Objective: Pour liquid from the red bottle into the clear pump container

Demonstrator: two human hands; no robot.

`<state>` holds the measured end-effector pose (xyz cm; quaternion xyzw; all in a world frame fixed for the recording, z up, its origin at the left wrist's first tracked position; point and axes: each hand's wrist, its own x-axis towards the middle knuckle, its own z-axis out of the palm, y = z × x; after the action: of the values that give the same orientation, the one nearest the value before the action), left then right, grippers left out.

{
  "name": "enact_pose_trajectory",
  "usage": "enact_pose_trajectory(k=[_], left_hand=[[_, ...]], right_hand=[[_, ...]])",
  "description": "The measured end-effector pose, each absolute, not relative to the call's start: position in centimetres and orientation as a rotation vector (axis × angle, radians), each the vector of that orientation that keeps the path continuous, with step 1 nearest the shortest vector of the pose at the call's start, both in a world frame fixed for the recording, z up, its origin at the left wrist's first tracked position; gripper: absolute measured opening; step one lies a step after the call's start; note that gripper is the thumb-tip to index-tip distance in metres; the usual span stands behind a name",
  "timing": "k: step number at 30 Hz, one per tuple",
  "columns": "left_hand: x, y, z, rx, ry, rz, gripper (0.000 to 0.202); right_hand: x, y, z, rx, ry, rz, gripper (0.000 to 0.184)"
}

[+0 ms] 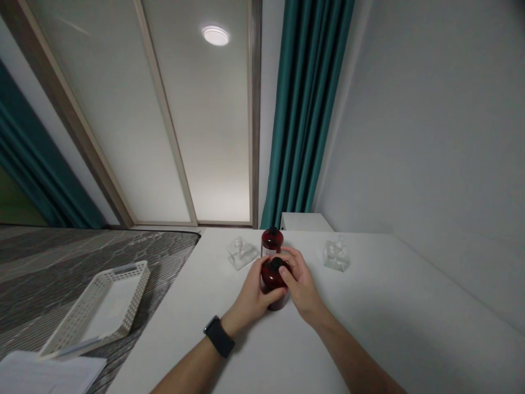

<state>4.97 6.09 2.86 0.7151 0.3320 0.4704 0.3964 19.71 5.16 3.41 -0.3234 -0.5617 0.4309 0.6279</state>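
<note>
A dark red bottle [271,278] with a black cap stands on the white table [369,306]. My left hand [255,293] wraps around its body from the left; a black watch sits on that wrist. My right hand [299,282] covers its right side, with fingers at the black cap. A second dark red bottle [272,241] stands upright just behind the first, untouched.
Two clear plastic pieces lie on the table, one at the back left [241,253] and one at the back right [336,255]. A white perforated basket [104,306] rests on the dark patterned bed [61,257] to the left. Teal curtains [305,109] hang behind.
</note>
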Motion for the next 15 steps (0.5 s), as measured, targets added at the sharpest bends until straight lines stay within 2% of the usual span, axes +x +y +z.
enact_pose_trajectory(k=[9,15], left_hand=[[4.7,5.4,4.6,1.876,0.894,1.128,0.062],[0.4,5.0,4.8,1.884,0.954,0.984,0.070]], right_hand=[[18.8,4.3,2.3,-0.867,-1.299,0.817,0.035],[18.4,3.4,0.6,-0.962,-1.371,0.670,0.032]])
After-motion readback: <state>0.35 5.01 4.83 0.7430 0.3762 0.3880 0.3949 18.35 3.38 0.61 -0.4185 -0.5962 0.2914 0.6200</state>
